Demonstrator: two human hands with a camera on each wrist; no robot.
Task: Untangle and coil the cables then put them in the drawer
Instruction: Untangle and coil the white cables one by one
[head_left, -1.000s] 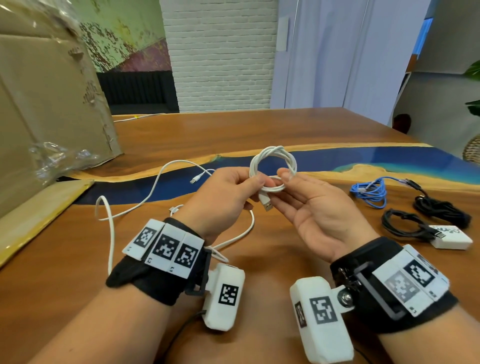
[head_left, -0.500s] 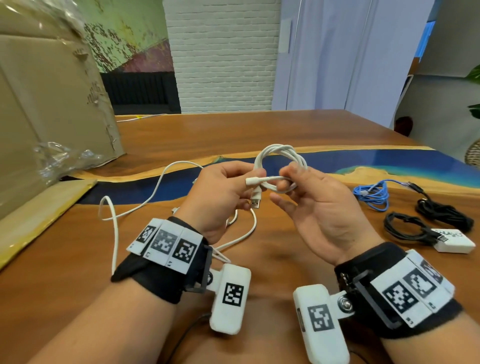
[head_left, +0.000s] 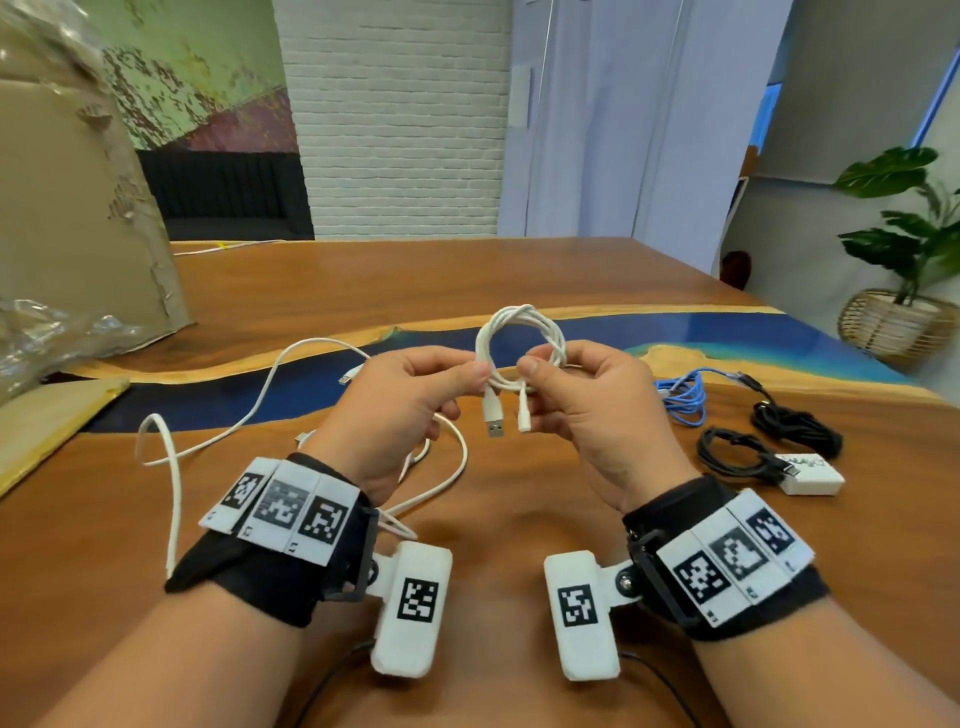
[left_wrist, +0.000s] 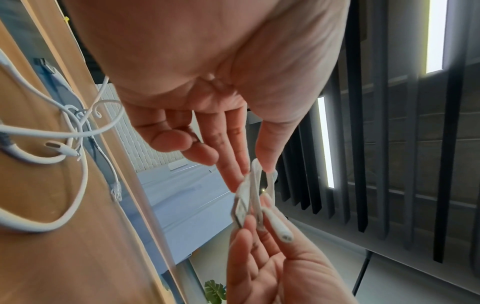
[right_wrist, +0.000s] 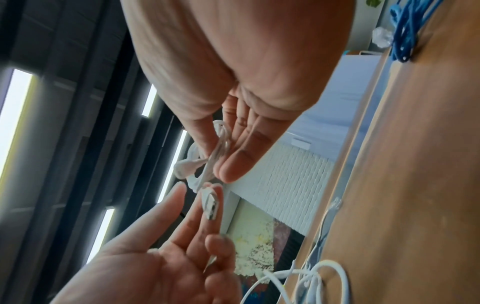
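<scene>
— What changed since a moment ago?

— I see the white coil (head_left: 521, 343) standing more upright now, a round ring above my two hands. Before, one plug lay sideways across the ring. Now both plugs hang down side by side, the big metal plug (head_left: 493, 415) on the left and the small plug (head_left: 523, 413) on the right.

— Where is the coil next to the hands?

— It is up in the air between them, over the table (head_left: 467, 280). My left hand (head_left: 400, 410) pinches the left side of the ring with thumb and finger. My right hand (head_left: 587, 410) pinches the right side the same way.

— Other cables?

— A loose white cable (head_left: 171, 467) sprawls on the near left. To the right lie a blue cable (head_left: 685, 397) and two black cables (head_left: 795, 426), with a white charger block (head_left: 810, 480) beside them.
</scene>
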